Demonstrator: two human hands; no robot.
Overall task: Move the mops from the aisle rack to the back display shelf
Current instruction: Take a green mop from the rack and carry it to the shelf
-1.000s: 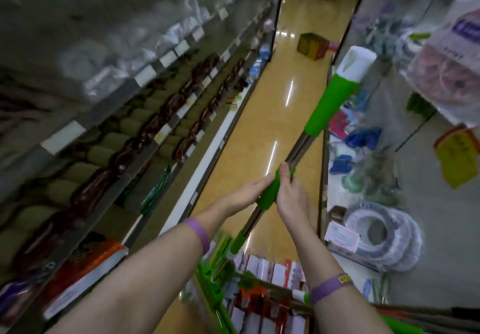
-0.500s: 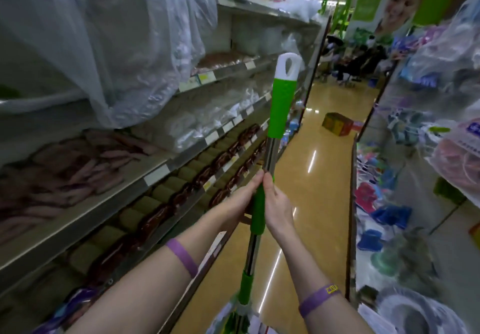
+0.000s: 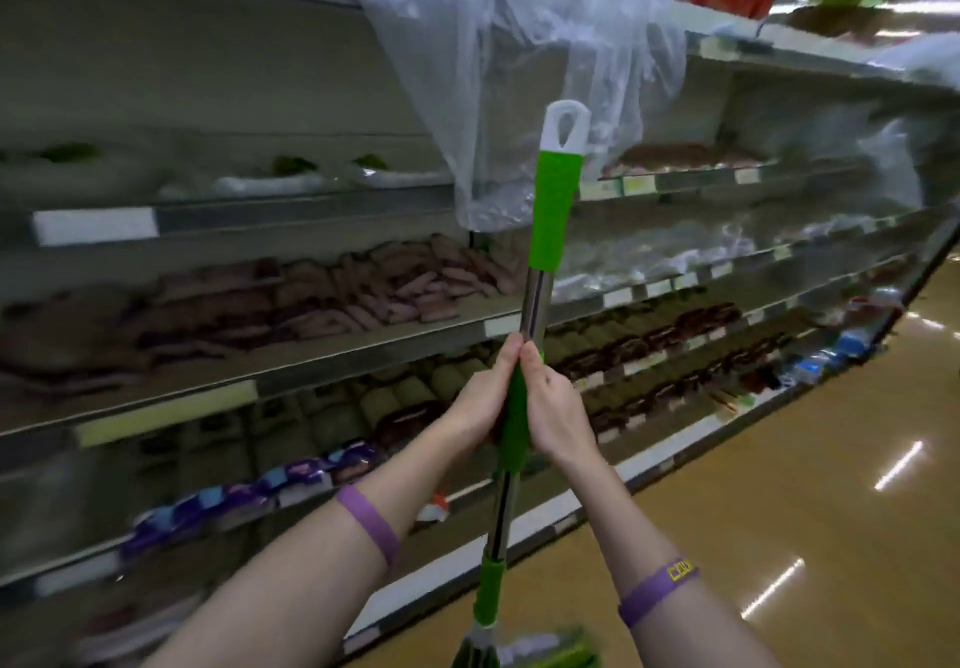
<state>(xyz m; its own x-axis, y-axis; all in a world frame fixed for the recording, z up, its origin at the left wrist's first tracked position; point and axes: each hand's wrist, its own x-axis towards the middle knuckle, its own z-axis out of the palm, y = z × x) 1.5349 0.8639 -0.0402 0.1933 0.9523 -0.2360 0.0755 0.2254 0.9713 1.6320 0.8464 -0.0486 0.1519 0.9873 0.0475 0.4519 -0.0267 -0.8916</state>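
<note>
Aisle: stocked shelving runs along the left, and there's glossy floor on the right.
Mop: upright, dead centre, white hanging loop on top, head cut off at the bottom edge.
Left grip: fingers wrapped round the mop's middle green sleeve.
Right grip: clamped on the same sleeve, opposite side.
Plastic sheet: draped just behind the mop's top.
</note>
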